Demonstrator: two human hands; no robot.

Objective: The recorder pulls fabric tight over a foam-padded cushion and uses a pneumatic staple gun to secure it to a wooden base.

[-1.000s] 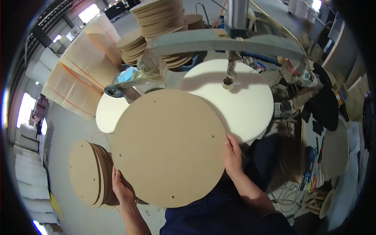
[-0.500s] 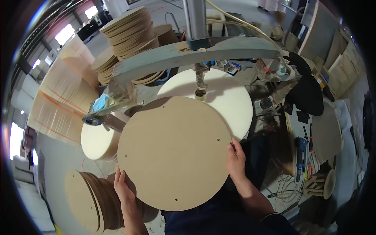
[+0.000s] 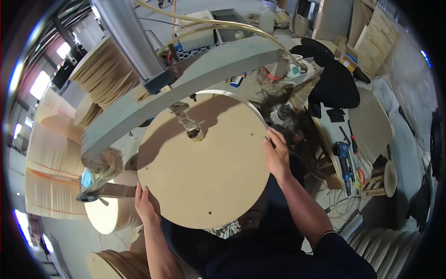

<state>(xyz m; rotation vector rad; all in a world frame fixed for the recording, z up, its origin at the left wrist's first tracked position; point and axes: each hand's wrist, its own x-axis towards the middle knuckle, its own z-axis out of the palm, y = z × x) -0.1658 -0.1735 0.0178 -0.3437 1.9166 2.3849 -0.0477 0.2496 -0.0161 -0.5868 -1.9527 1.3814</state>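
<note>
Gripping of the round fibreboard disc (image 3: 204, 167) is done at two opposite rim points: the left hand (image 3: 146, 204) is clamped on the lower-left edge, thumb on top and fingers curled underneath, and the right hand (image 3: 277, 156) is laid flat on the right edge with fingers wrapped over the rim. The disc is held roughly level directly beneath the grey curved machine arm (image 3: 186, 88), over a white round plate (image 3: 241, 100) of which only a sliver shows at the disc's upper-right rim. A tape-wrapped spindle head (image 3: 193, 130) hangs from the arm, just above or touching the disc near its centre; contact cannot be confirmed.

Risks are judged as follows. Misalignment with the white plate is likely if one hand releases early, since support is given at two points only. The right-hand fingers may be pinched between disc and plate when the disc is lowered. The disc face may be scored by the spindle head if the disc is lifted or tilted.
</note>
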